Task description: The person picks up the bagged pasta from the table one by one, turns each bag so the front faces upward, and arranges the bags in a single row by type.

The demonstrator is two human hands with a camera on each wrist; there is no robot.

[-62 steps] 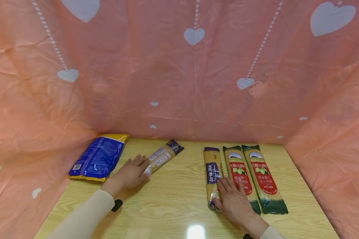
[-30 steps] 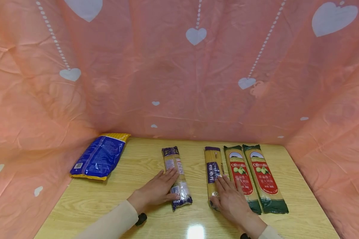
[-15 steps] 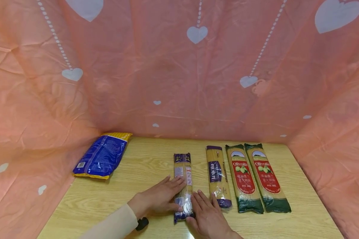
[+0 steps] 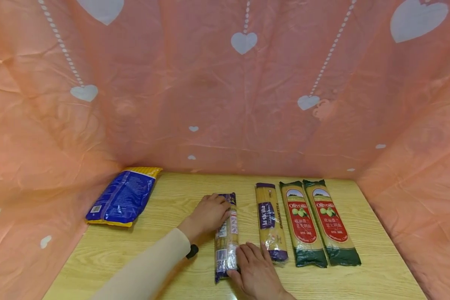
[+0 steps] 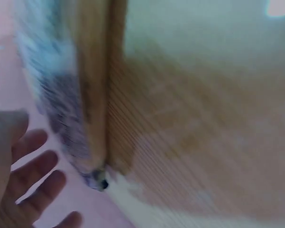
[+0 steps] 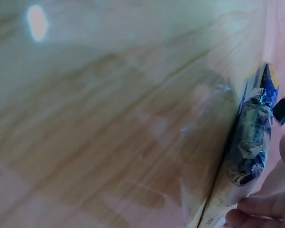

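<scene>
A clear spaghetti pack with purple ends (image 4: 222, 243) lies lengthwise near the table's middle, its printed label side up. My left hand (image 4: 206, 214) is over its far left edge, fingers bent loosely at the purple end; the thumb is hidden in the head view. In the left wrist view the fingers (image 5: 40, 178) look spread beside the blurred pack (image 5: 92, 95). My right hand (image 4: 257, 273) touches the near right side of the same pack with fingertips and thumb. The right wrist view shows fingers (image 6: 265, 206) against the pack's near end (image 6: 249, 147).
Right of that pack lies a La Sicilia spaghetti pack (image 4: 269, 221), followed by two green-ended Olivoilà packs (image 4: 302, 225) (image 4: 330, 223) side by side. A blue and yellow bag (image 4: 123, 198) lies at the table's left edge. A pink curtain (image 4: 210, 100) surrounds the wooden table (image 4: 183, 187).
My left hand has swung the purple-ended pack rightward until it lies lengthwise, then moved to its far end. My right hand has left the La Sicilia pack and come to this pack's near side.
</scene>
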